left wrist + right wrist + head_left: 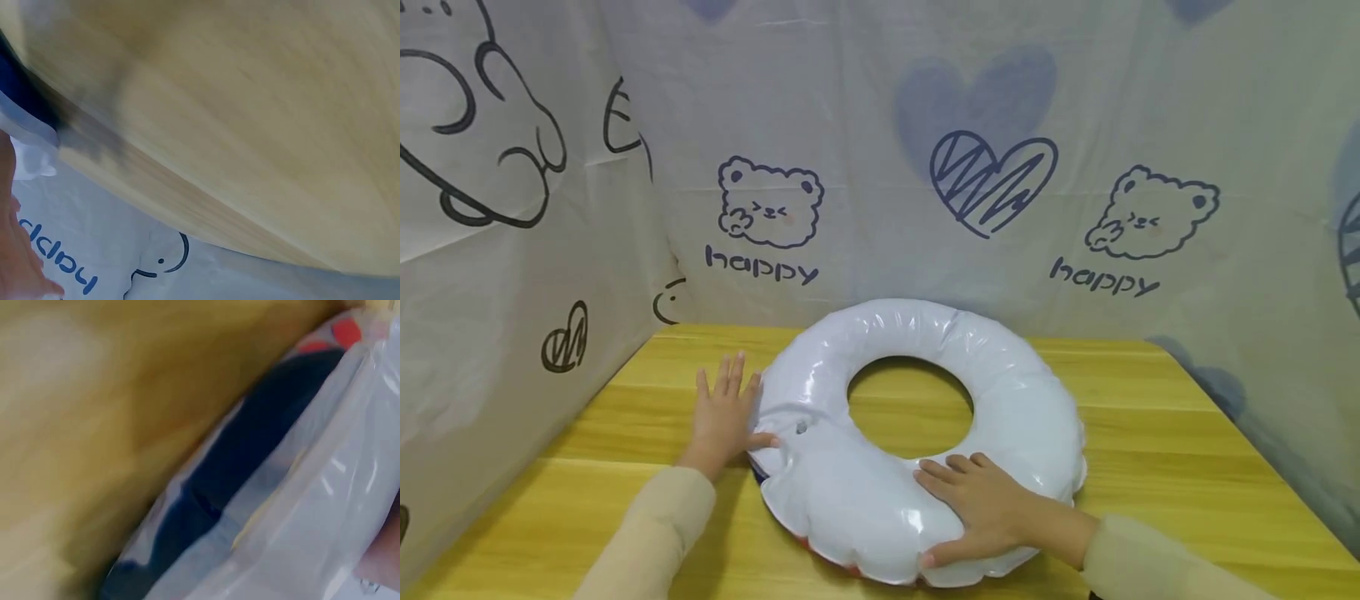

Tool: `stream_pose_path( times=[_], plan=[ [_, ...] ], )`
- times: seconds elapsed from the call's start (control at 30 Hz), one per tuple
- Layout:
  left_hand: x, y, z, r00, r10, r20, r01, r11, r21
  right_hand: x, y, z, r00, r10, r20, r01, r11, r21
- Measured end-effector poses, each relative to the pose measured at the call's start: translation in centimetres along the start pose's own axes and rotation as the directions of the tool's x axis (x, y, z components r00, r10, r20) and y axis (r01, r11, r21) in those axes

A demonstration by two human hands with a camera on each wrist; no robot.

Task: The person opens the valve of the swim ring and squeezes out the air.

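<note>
A white inflated swim ring (850, 492) lies flat on the wooden table, its plain side up and a small clear valve (802, 427) on its left part. My left hand (722, 417) is at the ring's left edge, fingers spread and straight, the thumb touching the rim. Across the ring's front right part rests my right hand (981, 508), palm down with fingers spread. In the right wrist view the underside of the swim ring (250, 450) shows dark blue and red printing. Only part of the left hand (25, 250) appears in the left wrist view.
The yellow wood-grain table (1157, 450) extends around the ring on both sides. Behind it hangs a white cloth (865, 225) printed with bears, hearts and lettering, and another printed cloth (490, 317) runs along the left.
</note>
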State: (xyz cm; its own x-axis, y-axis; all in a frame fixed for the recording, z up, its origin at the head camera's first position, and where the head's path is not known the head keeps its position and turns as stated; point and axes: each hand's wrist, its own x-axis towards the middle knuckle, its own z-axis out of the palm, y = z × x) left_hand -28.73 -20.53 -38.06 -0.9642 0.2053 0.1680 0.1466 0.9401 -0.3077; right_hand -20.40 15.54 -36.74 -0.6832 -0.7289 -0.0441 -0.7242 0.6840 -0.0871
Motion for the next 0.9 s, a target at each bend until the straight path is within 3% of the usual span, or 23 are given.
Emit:
stream_pose_path(
  times=[0.13,0.23,0.43,0.53,0.67,0.83,0.9],
  plan=[
    [-0.5,-0.4,-0.1,0.999,-0.049,-0.023,0.049,0.999,0.001,0.8,-1.7,0.9,0.995,0.013,-0.098,-0.019,0.998,-0.059],
    [-1.0,-0.5,-0.8,0.996,-0.056,-0.074,0.051,0.997,-0.06,1.2,-2.6,1.5,0.988,0.059,-0.141,-0.067,0.996,-0.051],
    [-2.0,1.1,-2.7,0.984,-0.068,-0.163,0.025,0.967,-0.255,2.1,-3.2,1.8,0.988,0.12,-0.096,-0.117,0.992,0.044],
    [-2.7,2.8,-3.6,0.977,-0.034,-0.209,-0.041,0.939,-0.342,2.0,-2.8,1.3,0.994,0.076,-0.078,-0.072,0.996,0.05],
    [-4.0,5.4,-4.3,0.959,0.071,-0.274,-0.188,0.884,-0.429,1.3,-1.3,0.6,0.993,0.026,-0.111,-0.026,1.0,0.006],
    [-5.8,8.7,-4.7,0.924,0.231,-0.306,-0.359,0.803,-0.476,-0.1,0.7,0.2,0.983,0.041,-0.178,-0.05,0.998,-0.046],
    [-6.4,9.9,-4.8,0.908,0.284,-0.309,-0.405,0.786,-0.468,-0.5,1.1,0.2,0.983,0.044,-0.18,-0.053,0.998,-0.045]
  ],
)
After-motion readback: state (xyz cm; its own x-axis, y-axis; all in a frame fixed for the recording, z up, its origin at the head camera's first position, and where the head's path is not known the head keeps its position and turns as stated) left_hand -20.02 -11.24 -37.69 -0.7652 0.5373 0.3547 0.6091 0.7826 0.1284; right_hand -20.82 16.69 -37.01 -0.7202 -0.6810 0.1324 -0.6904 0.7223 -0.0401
